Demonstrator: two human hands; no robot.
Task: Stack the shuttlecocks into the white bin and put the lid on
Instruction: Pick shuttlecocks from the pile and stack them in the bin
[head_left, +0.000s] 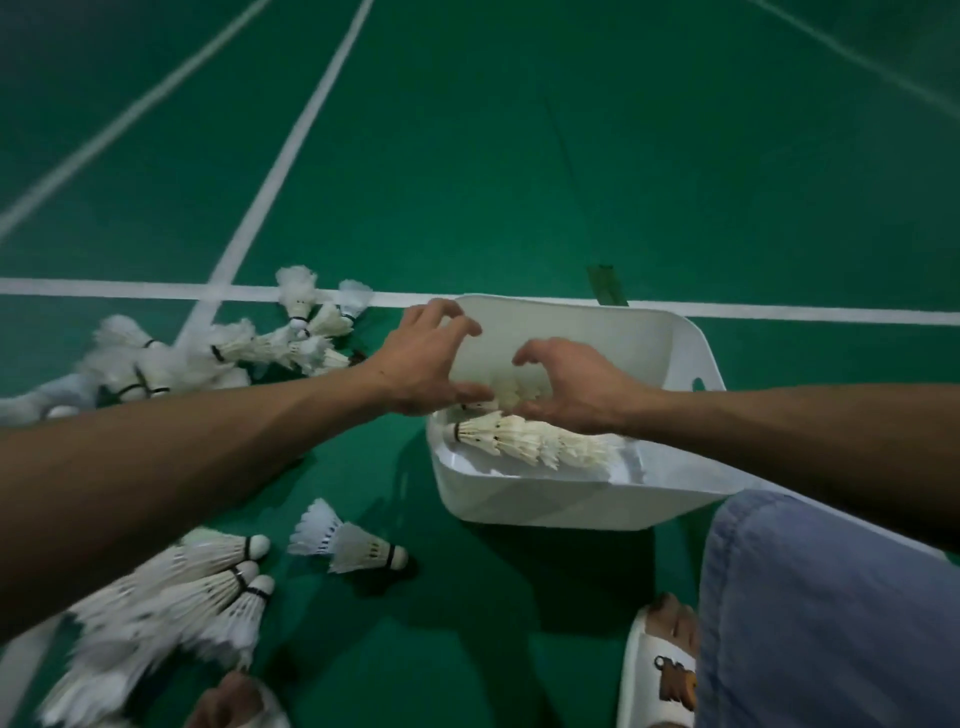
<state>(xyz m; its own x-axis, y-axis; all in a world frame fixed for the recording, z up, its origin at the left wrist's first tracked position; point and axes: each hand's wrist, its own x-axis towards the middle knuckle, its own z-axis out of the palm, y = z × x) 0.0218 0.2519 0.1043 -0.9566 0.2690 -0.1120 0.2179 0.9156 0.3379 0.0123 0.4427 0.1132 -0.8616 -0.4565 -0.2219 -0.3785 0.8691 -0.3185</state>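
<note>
The fingers (457, 325) of the left hand (421, 364) are curled and spread over the white bin (670, 332); its thumb and the right hand (571, 384), fingers arched apart, lightly cup a nested row of shuttlecocks (511, 392) inside. Loose shuttlecocks (218, 358) lie piled on the floor (519, 156) to the left. If released unevenly, the row could likely roll and come apart. Another nested row (530, 441) lies along the bin's near wall. No lid is visible.

The shuttlecock stack (511, 391) between both hands is blurred, partly hidden.
</note>
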